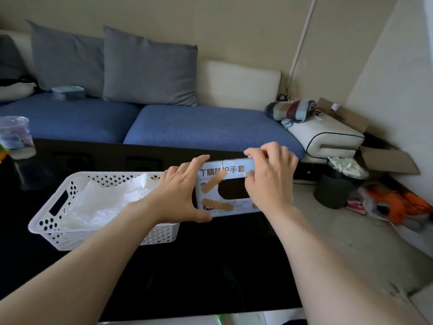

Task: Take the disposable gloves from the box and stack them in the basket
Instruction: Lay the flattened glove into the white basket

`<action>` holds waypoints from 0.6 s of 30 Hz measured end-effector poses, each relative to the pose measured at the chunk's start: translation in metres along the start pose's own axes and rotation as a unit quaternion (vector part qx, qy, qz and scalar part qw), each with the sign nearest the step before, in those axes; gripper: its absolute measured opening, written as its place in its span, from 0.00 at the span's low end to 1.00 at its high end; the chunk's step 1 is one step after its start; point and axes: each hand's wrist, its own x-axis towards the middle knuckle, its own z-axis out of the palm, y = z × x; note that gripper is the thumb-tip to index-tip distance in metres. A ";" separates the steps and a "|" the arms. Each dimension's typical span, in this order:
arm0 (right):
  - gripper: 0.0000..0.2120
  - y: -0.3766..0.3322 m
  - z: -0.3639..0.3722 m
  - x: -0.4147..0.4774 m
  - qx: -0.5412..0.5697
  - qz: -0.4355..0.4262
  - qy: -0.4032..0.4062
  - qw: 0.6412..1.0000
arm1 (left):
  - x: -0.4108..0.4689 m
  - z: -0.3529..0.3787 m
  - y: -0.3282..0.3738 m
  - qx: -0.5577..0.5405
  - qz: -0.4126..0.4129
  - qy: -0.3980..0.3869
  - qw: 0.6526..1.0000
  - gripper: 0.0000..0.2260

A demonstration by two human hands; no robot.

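Observation:
A light blue glove box [226,170] with brown tape strips and a dark oval opening is tilted up on the black table, opening toward me. My left hand [181,195] grips its left end, thumb under the near edge and fingers on the top edge. My right hand [269,177] grips its right end, fingers curled over the top corner. No glove shows in the opening. Left of the box stands a white perforated basket [50,214] holding a pile of translucent white gloves [105,202].
The black table [210,266] ends at its right edge near the box. A clear plastic cup [16,137] stands at far left. Behind is a blue sofa [206,125] with grey cushions. A dark bin [335,191], cardboard boxes and orange clutter sit on the floor at right.

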 end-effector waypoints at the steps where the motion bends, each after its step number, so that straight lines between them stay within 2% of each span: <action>1: 0.24 -0.001 -0.003 0.001 -0.015 -0.011 0.023 1.000 | 0.002 0.000 0.000 -0.014 0.010 0.017 1.000 0.55; 4: 0.21 -0.004 -0.003 0.000 -0.019 -0.006 0.021 1.000 | 0.007 0.001 0.000 -0.019 0.021 0.054 0.998 0.49; 7: 0.17 -0.002 0.003 -0.001 0.012 0.030 -0.074 0.997 | 0.006 0.003 -0.006 0.004 0.008 0.039 0.999 0.49; 9: 0.14 -0.003 0.004 -0.001 0.020 0.048 -0.175 0.983 | 0.005 0.006 -0.008 0.014 -0.002 0.019 1.000 0.51; 11: 0.13 -0.004 0.006 -0.001 0.027 0.061 -0.244 0.967 | 0.005 0.007 -0.008 0.044 -0.009 -0.010 0.999 0.54; 15: 0.19 -0.013 0.007 -0.003 0.096 0.104 -0.292 0.946 | 0.002 0.009 -0.005 0.112 -0.038 -0.081 0.990 0.57; 18: 0.16 -0.020 0.008 -0.005 0.126 0.093 -0.367 0.917 | 0.000 0.012 -0.005 0.148 -0.049 -0.123 0.980 0.54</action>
